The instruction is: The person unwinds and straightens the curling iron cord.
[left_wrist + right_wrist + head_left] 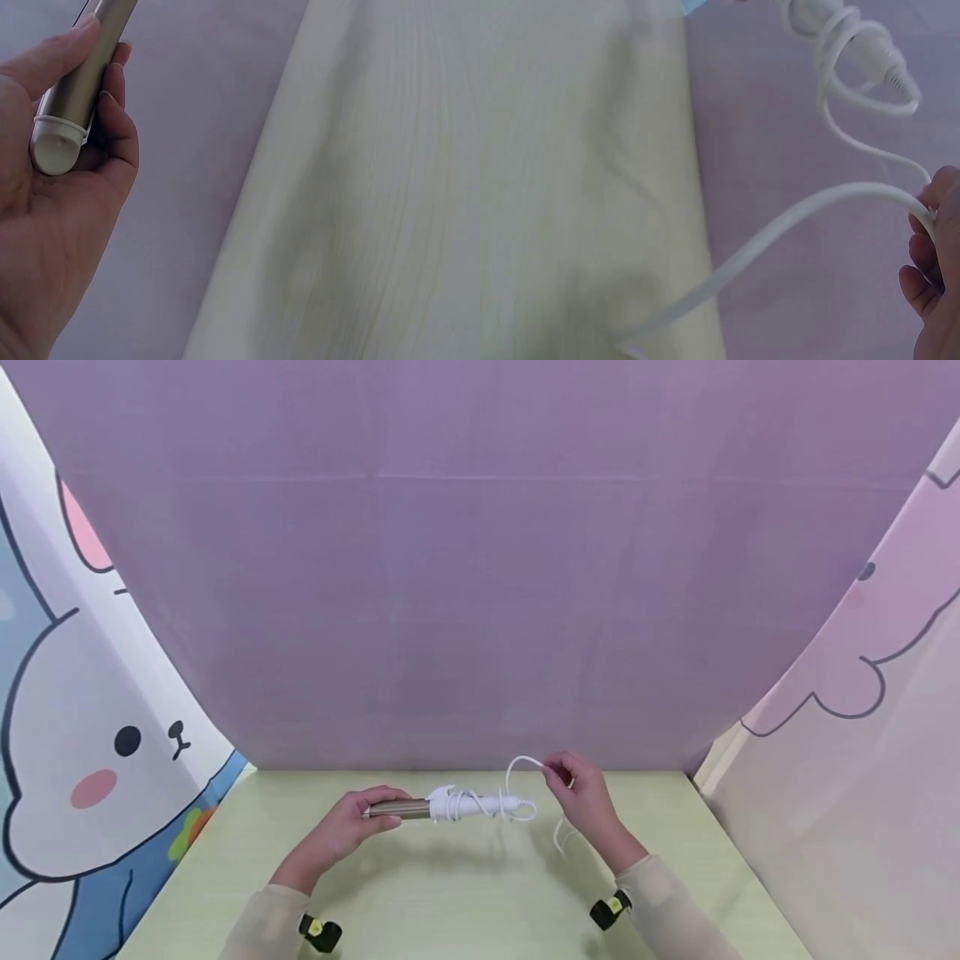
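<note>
A curling iron point(450, 806) with a metallic barrel and a white handle is held level above the pale green table point(465, 902). My left hand point(352, 822) grips the barrel end; in the left wrist view the barrel point(82, 90) lies between thumb and fingers, its white tip cap point(54, 146) showing. A white cord point(517, 777) is looped round the handle point(817, 15). My right hand point(581, 793) pinches the cord point(832, 202) just right of the handle, and the loose rest hangs down toward the table.
A purple backdrop point(480, 568) rises behind the table. Cartoon-printed panels stand at the left point(90, 760) and right point(862, 710) sides. Black wrist cameras point(321, 933) sit on both sleeves.
</note>
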The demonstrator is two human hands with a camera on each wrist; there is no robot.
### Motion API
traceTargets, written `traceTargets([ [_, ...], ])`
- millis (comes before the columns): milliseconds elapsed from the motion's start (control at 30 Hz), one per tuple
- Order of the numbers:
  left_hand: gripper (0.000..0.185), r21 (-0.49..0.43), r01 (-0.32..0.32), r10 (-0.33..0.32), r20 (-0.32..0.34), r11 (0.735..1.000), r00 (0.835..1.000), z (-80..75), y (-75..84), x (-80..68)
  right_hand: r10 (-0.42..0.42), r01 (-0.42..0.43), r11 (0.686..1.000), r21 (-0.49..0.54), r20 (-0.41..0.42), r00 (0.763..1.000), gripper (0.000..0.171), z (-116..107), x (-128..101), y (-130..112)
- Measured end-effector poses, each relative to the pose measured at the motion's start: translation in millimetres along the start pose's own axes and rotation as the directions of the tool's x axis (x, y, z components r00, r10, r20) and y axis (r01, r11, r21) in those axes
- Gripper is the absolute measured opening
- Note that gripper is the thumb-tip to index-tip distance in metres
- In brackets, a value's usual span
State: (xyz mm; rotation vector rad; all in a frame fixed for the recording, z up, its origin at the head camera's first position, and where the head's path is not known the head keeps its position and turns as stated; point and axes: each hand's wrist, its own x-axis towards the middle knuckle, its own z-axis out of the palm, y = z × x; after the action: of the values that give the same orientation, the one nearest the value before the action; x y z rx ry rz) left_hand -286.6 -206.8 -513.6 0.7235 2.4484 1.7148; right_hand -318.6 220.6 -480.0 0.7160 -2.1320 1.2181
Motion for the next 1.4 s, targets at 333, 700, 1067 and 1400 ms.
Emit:
traceTargets([
  [333, 0.033, -0.018, -0.002, 0.002, 0.012, 1.000, 1.000, -0.2, 5.9, 0.9, 0.031, -0.030, 0.999, -0.017, 0.108, 0.994, 0.015, 5.0, -12.2, 25.0],
  [700, 0.032, -0.001, 0.008, -0.008, -0.039, 1.000, 0.999, -2.5, 7.6, 2.2, 0.072, -0.027, 0.994, -0.106, 0.443, 0.894, 0.008, 22.5, -39.8, 32.5],
  [1067, 0.033, 0.020, 0.026, -0.024, -0.095, 0.999, 0.995, -4.5, 1.2, 2.3, -0.182, 0.266, 0.960, -0.087, 0.529, 0.829, 0.006, 32.6, -58.5, 10.5],
  [1400, 0.033, 0.026, 0.035, -0.032, -0.111, 0.999, 0.993, -5.9, -4.7, 3.5, -0.300, 0.309, 0.950, 0.049, 0.425, 0.854, 0.016, 27.2, -61.9, -7.7],
])
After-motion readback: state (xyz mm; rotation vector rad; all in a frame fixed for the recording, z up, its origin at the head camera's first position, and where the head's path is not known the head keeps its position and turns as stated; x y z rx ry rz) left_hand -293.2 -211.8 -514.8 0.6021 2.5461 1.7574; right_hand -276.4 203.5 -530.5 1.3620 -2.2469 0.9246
